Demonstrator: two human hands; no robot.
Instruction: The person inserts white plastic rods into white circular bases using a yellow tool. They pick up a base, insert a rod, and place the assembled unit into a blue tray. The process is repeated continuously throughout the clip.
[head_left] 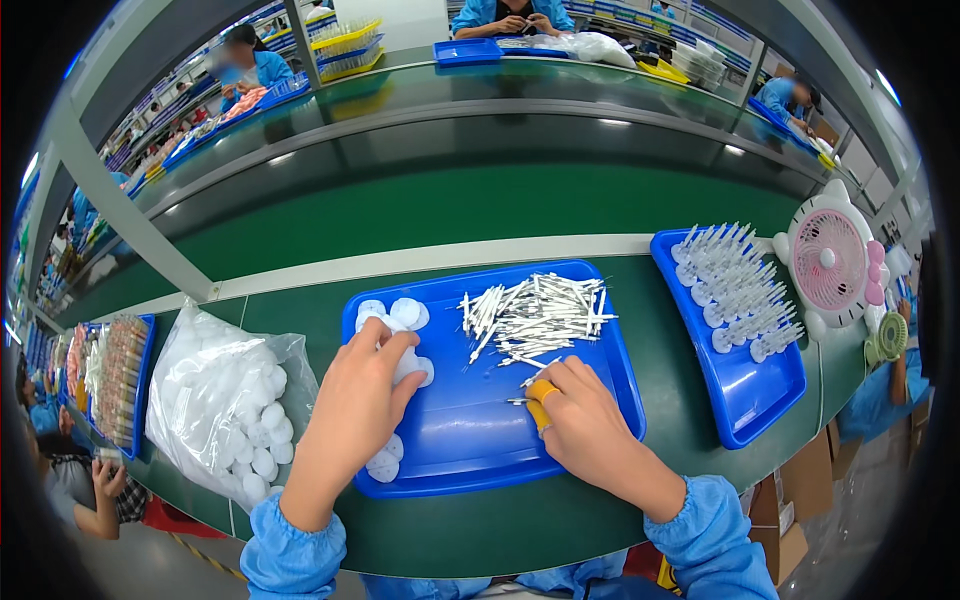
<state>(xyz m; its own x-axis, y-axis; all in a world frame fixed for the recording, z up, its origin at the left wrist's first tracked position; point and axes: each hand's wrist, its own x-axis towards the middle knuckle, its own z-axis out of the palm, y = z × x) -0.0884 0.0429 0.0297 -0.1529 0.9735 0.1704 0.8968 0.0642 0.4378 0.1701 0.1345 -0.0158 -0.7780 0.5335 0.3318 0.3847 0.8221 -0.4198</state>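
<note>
My left hand (362, 385) is over the left side of a blue tray (450, 425), thumb and fingers apart and touching a cluster of thin, translucent white discs (408, 311). More of these discs (386, 457) lie in the tray's lower left corner. My right hand (585, 415), with yellow finger covers (541, 391) on it, pinches one or more small white sticks with dark, thin tips (518, 401) above the tray's right half. Just beyond this hand lies a heap of similar white sticks (535, 315).
A clear plastic bag of white discs (225, 410) stands left of the tray. At right, a blue tray (745, 405) holds rows of discs with upright sticks (735, 285), beside a pink-and-white fan (828, 262). A tray of packed sticks (112, 385) sits far left. A green conveyor (440, 200) runs behind; co-workers sit beyond.
</note>
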